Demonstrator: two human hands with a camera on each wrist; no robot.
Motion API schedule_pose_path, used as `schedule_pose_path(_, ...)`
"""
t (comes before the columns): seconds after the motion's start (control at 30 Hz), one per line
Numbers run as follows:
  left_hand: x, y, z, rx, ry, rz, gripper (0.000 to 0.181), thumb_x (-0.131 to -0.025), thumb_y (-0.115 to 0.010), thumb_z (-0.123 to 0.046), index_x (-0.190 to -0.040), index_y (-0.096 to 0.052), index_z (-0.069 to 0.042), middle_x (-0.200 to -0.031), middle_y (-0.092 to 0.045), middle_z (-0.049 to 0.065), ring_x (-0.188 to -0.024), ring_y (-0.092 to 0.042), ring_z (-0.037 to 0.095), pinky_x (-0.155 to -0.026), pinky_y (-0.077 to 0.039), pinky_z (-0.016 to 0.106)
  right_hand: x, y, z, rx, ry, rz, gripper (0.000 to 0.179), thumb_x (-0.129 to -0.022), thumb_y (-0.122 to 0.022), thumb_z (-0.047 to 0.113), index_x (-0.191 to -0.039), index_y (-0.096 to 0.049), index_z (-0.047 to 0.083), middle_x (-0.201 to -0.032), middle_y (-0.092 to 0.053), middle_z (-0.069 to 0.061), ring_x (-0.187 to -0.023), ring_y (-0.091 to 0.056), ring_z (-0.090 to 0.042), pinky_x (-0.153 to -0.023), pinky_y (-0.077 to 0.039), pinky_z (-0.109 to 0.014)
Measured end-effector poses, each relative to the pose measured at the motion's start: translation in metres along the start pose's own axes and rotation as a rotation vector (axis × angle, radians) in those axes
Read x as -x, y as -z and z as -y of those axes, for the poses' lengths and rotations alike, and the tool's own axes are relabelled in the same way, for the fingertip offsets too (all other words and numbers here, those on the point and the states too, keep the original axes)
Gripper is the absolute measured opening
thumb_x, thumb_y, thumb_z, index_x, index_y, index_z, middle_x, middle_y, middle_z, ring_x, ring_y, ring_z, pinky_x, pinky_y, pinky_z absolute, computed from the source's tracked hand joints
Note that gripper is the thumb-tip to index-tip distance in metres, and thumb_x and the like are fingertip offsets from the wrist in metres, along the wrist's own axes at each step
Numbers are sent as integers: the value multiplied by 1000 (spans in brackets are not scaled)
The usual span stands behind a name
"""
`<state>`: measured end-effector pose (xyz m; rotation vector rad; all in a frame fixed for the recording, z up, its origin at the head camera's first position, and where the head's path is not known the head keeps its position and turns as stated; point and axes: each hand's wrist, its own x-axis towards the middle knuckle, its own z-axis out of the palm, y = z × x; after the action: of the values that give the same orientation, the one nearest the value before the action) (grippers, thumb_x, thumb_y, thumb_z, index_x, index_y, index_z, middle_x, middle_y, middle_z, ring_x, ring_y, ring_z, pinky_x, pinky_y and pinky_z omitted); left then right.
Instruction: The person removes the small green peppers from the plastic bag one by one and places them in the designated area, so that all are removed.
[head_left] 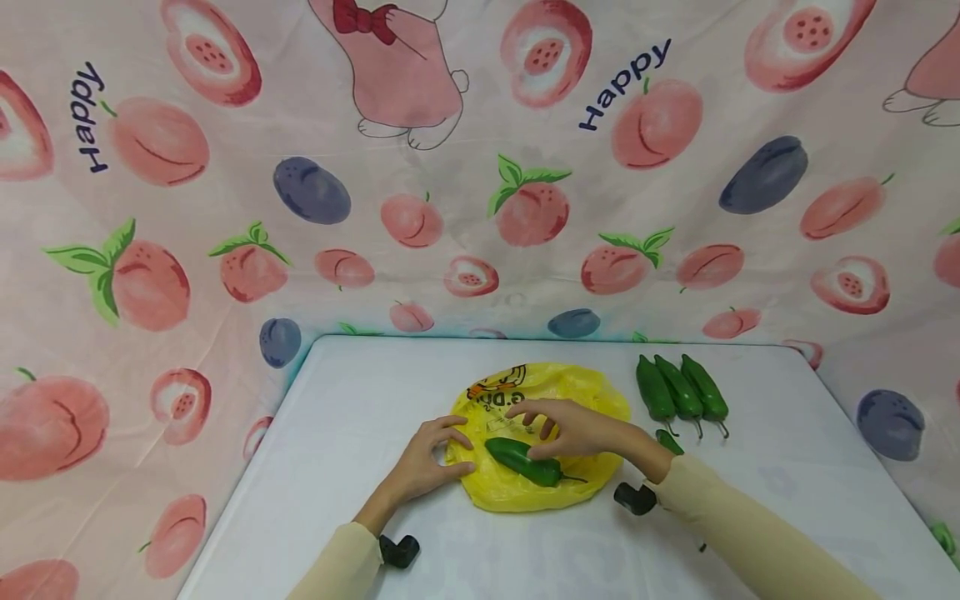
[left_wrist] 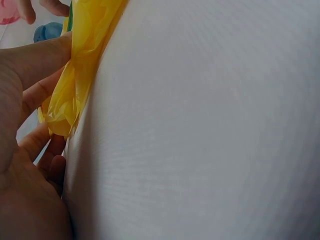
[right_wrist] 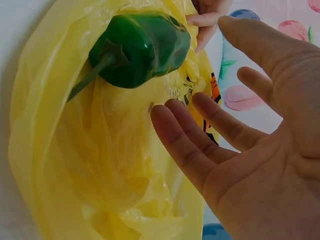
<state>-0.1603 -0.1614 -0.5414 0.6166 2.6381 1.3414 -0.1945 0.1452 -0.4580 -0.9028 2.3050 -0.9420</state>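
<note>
A yellow plastic bag (head_left: 592,392) with dark and orange print lies on the white table, and one green chili pepper (head_left: 517,457) rests on it, stem toward the right. At the bag's left edge my left hand (head_left: 423,458) holds the puckered plastic between thumb and fingers. My right hand (head_left: 573,429) hovers over the bag beside the pepper, its fingers loosely bent and apart. In the right wrist view, a gap shows between those fingers and the pepper (right_wrist: 145,50), whose stem end faces the camera.
Three green chili peppers (head_left: 681,390) lie side by side right of the bag. Another green pepper (head_left: 669,442) is partly hidden behind my right wrist, and a stem tip (head_left: 702,547) pokes out below the sleeve. Behind the white table (head_left: 375,375) hangs a peach-print cloth (head_left: 450,183).
</note>
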Motion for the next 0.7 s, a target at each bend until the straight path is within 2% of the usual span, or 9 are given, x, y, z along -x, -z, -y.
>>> schedule_pose_path(0.2,0,0,1,-5,-2,-2,23,-85,-85,-38,-102,-74,-28,-148,-54,0,-140,-42,31,-116,-28,62,-6,-4,-1,-7,-15,55,61,-93,-79,22,-147,-52,18,-130,-63,-12,-99,-67,-23,-85,-58,-31)
schedule_pose_path(0.4,1,-1,2,-5,5,-2,23,-85,-85,-40,-102,-74,-29,-148,-54,0,-139,-42,30,-115,-29,62,-10,-10,-5,-9,-59,82,58,-92,-80,22,-144,-56,23,-128,-63,-3,-93,-67,-16,-83,-57,-27)
schedule_pose_path(0.7,1,0,2,-10,3,-4,23,-85,-84,-40,-102,-74,-30,-148,-54,0,-140,-42,30,-116,-28,62,-14,-11,-4,-8,-86,111,54,-91,-80,14,-138,-60,27,-123,-63,1,-93,-66,-18,-83,-57,-28)
